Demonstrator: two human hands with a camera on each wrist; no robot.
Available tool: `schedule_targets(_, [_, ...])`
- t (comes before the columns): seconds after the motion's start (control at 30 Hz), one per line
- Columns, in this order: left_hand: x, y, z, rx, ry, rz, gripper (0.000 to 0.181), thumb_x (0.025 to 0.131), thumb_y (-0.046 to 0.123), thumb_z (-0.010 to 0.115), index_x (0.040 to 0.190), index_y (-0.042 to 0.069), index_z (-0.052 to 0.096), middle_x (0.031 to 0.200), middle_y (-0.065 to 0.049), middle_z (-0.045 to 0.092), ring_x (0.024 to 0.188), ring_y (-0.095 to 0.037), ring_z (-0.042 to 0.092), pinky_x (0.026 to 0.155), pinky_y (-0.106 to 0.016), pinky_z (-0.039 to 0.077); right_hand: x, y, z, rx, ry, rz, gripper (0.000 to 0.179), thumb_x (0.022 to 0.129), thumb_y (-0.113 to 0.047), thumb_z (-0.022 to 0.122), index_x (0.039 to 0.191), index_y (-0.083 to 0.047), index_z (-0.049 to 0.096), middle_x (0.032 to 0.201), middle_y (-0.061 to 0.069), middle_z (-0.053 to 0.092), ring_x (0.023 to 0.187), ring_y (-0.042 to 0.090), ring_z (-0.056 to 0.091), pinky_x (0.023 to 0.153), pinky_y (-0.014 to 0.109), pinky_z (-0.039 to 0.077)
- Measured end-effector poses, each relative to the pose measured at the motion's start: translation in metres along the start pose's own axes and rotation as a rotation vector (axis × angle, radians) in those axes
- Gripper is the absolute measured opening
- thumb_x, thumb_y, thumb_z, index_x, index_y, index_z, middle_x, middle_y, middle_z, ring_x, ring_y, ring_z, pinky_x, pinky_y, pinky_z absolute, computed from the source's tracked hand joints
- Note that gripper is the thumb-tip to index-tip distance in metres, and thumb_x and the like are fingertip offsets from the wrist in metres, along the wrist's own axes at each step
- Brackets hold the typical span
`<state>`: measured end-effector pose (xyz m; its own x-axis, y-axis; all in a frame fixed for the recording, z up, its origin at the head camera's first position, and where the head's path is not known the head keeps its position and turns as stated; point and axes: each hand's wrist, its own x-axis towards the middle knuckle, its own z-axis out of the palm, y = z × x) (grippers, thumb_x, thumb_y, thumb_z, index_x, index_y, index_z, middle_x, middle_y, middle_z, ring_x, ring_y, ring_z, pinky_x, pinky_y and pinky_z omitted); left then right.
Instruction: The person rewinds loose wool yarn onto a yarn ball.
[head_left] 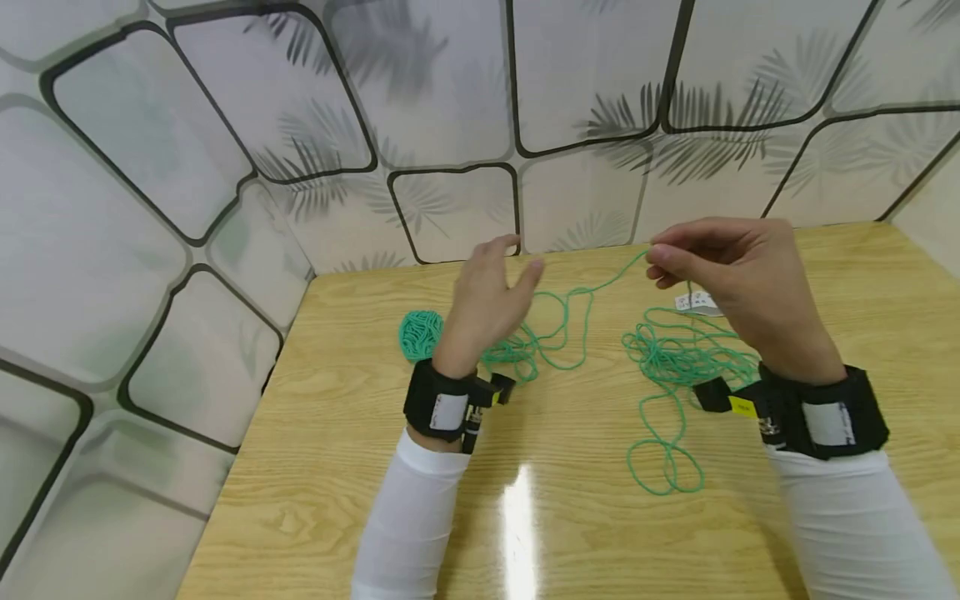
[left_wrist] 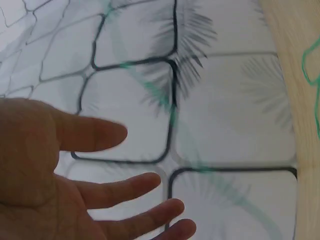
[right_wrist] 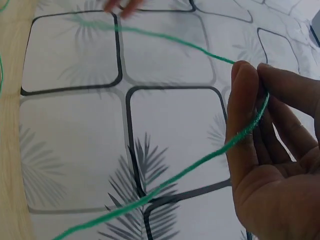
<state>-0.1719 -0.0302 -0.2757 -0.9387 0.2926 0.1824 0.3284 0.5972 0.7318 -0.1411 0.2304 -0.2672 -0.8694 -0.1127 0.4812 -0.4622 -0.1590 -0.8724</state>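
Over the table point(head_left: 337, 500), green yarn point(right_wrist: 200, 163) is pinched high by the right hand point(head_left: 750, 279); by the left hand point(head_left: 486, 302), fingers spread, nothing's grasped. The loose heap point(head_left: 678, 357) is overhung, likely so slack lifts freely; at left, the ball point(head_left: 421, 335) is set apart, perhaps against snagging.

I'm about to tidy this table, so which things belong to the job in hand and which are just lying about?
In the job:
green strand, pinched in the right hand
yarn ball, near the left hand
yarn heap, on the right

Seemingly just lying about:
white printed slip, partly behind the right hand
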Motion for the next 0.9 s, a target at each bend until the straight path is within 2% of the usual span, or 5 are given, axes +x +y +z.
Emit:
schedule_targets(0.13, [-0.002, 0.02, 0.013, -0.354, -0.31, 0.179, 0.049, 0.106, 0.03, 0.056, 0.149, 0.008, 0.048, 0.134, -0.007, 0.064, 0.126, -0.016, 0.057, 0.108, -0.034, 0.043, -0.002, 0.0, 0.012, -0.201, -0.118, 0.101, 0.016, 0.093, 0.001, 0.072, 0.105, 0.011, 0.071, 0.092, 0.016, 0.073, 0.076, 0.024, 0.07, 0.072, 0.027, 0.059])
schedule_targets(0.23, [0.0, 0.021, 0.018, -0.524, -0.324, 0.204, 0.031, 0.102, 0.02, 0.065, 0.128, 0.002, 0.068, 0.104, -0.005, 0.075, 0.097, -0.016, 0.07, 0.092, -0.028, 0.053, -0.003, -0.001, 0.015, -0.239, -0.158, 0.16, 0.017, 0.094, -0.004, 0.072, 0.106, 0.008, 0.071, 0.093, 0.015, 0.073, 0.078, 0.024, 0.07, 0.073, 0.028, 0.058])
schedule_targets(0.5, [0.007, -0.01, -0.008, -0.462, 0.133, 0.119, 0.016, 0.099, 0.014, 0.069, 0.098, 0.0, 0.076, 0.083, -0.011, 0.07, 0.072, -0.02, 0.063, 0.06, -0.026, 0.041, 0.0, -0.001, -0.001, -0.037, -0.106, 0.138, 0.016, 0.092, 0.006, 0.071, 0.103, 0.016, 0.066, 0.088, 0.017, 0.069, 0.074, 0.024, 0.068, 0.07, 0.029, 0.06])
schedule_targets(0.7, [0.007, -0.029, -0.018, -0.138, 0.493, -0.072, 0.021, 0.101, 0.018, 0.064, 0.104, -0.001, 0.075, 0.091, -0.016, 0.069, 0.081, -0.031, 0.062, 0.075, -0.039, 0.047, 0.003, 0.003, -0.011, 0.195, -0.079, 0.074, 0.008, 0.094, 0.017, 0.06, 0.1, 0.02, 0.064, 0.087, 0.017, 0.069, 0.075, 0.024, 0.067, 0.068, 0.029, 0.058])
schedule_targets(0.9, [0.002, 0.003, -0.002, -0.201, 0.077, 0.173, 0.042, 0.101, 0.02, 0.065, 0.138, 0.003, 0.058, 0.135, -0.014, 0.059, 0.122, -0.024, 0.055, 0.104, -0.038, 0.045, 0.004, 0.01, 0.004, 0.148, -0.119, 0.085, 0.01, 0.091, 0.018, 0.064, 0.1, 0.018, 0.065, 0.09, 0.014, 0.07, 0.075, 0.022, 0.068, 0.072, 0.029, 0.059])
